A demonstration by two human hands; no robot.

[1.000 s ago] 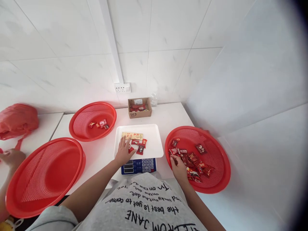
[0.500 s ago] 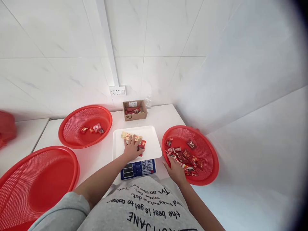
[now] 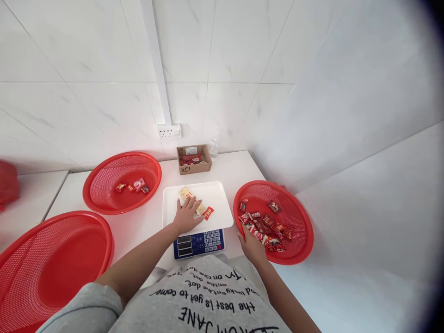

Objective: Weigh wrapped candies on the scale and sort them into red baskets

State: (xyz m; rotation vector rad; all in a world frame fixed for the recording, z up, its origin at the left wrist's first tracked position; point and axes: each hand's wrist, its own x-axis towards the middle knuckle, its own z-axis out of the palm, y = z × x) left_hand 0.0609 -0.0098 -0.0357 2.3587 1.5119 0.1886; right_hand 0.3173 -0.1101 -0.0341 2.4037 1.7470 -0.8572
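My left hand [image 3: 186,216] lies palm down on the white tray [image 3: 218,196] of a blue scale [image 3: 199,242], fingers spread over small packets. A long cream packet [image 3: 189,195] pokes out above the fingers and a red candy [image 3: 207,213] lies just right of them. At the near left rim of the right red basket [image 3: 298,217], my right hand [image 3: 251,244] has its fingers curled among several red candies [image 3: 267,225]; whether it holds one is hidden.
A red basket [image 3: 104,203] at the back left holds a few candies [image 3: 133,186]. A large red basket [image 3: 52,263] sits near left. A cardboard box [image 3: 193,160], a clear bottle [image 3: 213,148] and a wall socket [image 3: 168,131] are at the back.
My left hand slid further onto the tray and covered most of the red packets; the cream packet turned aslant. The view shifted left to right, and another person's hand at far left left the picture.
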